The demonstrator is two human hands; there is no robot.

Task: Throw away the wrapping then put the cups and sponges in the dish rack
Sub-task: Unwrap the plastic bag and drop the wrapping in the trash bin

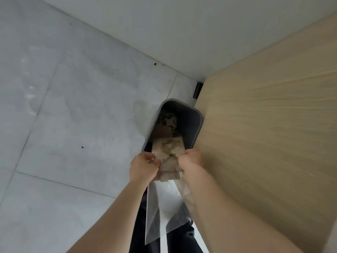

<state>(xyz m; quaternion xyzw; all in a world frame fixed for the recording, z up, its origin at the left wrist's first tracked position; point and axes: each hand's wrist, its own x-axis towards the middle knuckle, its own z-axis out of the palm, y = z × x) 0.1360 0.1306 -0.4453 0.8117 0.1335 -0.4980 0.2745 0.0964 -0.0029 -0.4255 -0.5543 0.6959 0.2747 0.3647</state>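
Note:
Both my hands hold a bundle of wrapping (169,161), brown crumpled paper with a clear plastic bag hanging down from it. My left hand (144,165) grips its left side and my right hand (191,160) grips its right side. The bundle is at the near rim of a grey waste bin (197,125) that stands on the floor against a wooden cabinet. Its upper end reaches over the bin's opening. Dark scraps lie inside the bin. Cups, sponges and the dish rack are not in view.
A light wooden cabinet side (273,134) fills the right. Grey floor tiles (73,125) spread to the left. A white wall (182,33) runs along the top. My dark trouser legs (138,225) show below the hanging plastic.

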